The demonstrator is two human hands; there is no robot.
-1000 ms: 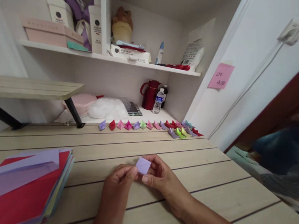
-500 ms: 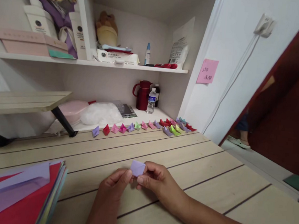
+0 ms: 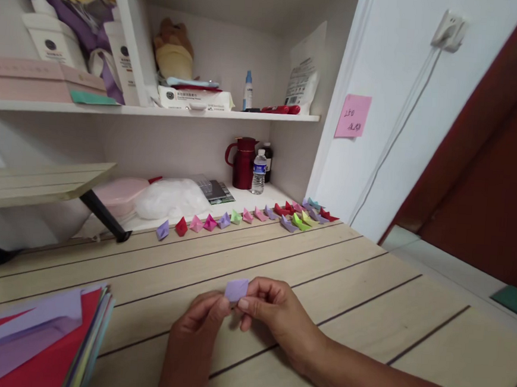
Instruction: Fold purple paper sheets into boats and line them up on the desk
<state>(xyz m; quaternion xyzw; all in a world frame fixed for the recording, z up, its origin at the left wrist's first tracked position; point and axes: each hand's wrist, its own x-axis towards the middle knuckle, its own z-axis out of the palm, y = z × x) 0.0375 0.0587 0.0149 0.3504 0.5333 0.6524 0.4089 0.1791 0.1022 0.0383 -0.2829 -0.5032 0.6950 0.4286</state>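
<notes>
A small folded piece of purple paper (image 3: 236,289) is held up just above the table, between both hands. My left hand (image 3: 201,317) pinches its lower left edge with thumb and forefinger. Thumb and fingers of my right hand (image 3: 271,306) grip its right side. Beyond the hands, a row of small folded paper boats (image 3: 224,220) in purple, red, pink and green runs along the table's back edge, bunched more closely at the right end.
A stack of coloured paper sheets (image 3: 45,343) lies at the front left of the wooden table (image 3: 366,309). Behind it stands a small raised shelf (image 3: 44,182) with black legs. A red jug (image 3: 243,164), a water bottle (image 3: 259,172) and a white plastic bag (image 3: 171,198) stand at the back.
The view has shifted slightly. My right hand's lower fingers have moved a little down from the purple paper, which stays between both hands. A person's leg seen in the doorway is gone.
</notes>
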